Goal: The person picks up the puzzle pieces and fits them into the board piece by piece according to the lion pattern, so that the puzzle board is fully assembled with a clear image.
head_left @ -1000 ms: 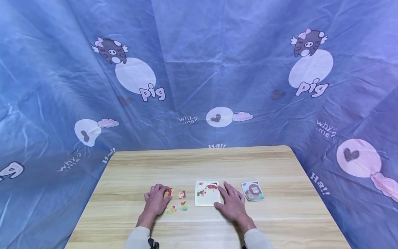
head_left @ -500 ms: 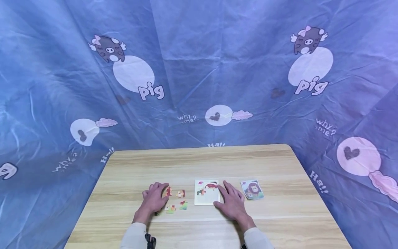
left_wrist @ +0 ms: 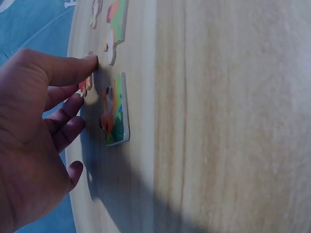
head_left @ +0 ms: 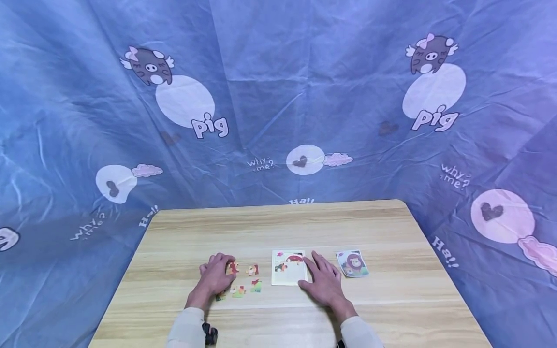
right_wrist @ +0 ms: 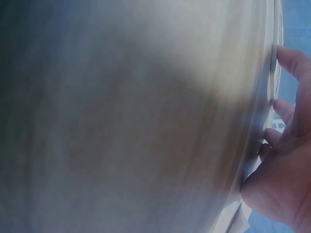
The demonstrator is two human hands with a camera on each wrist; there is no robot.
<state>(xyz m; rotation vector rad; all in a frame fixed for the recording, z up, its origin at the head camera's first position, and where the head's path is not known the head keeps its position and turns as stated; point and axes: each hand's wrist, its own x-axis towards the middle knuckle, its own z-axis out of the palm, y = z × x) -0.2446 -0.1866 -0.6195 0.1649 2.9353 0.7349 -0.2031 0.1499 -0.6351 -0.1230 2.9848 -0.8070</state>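
My left hand is over the loose jigsaw pieces, thumb and forefinger on either side of a red piece, which they pinch on the table. In the left wrist view, that red piece shows partly behind the thumb of the left hand, and a green and orange piece lies beside the fingers. A white puzzle tray holds a few fitted pieces at its top. With spread fingers, my right hand touches the tray's right edge. The right wrist view shows this hand at the frame's edge.
Several other pieces lie between the left hand and the tray, among them a tan and red one and a green one. A lion picture card is right of the right hand. Blue patterned cloth hangs behind the table.
My left hand has shifted slightly left and uncovered a dark green piece near its wrist. The right hand stays at the tray's edge. The head view has tilted a little.
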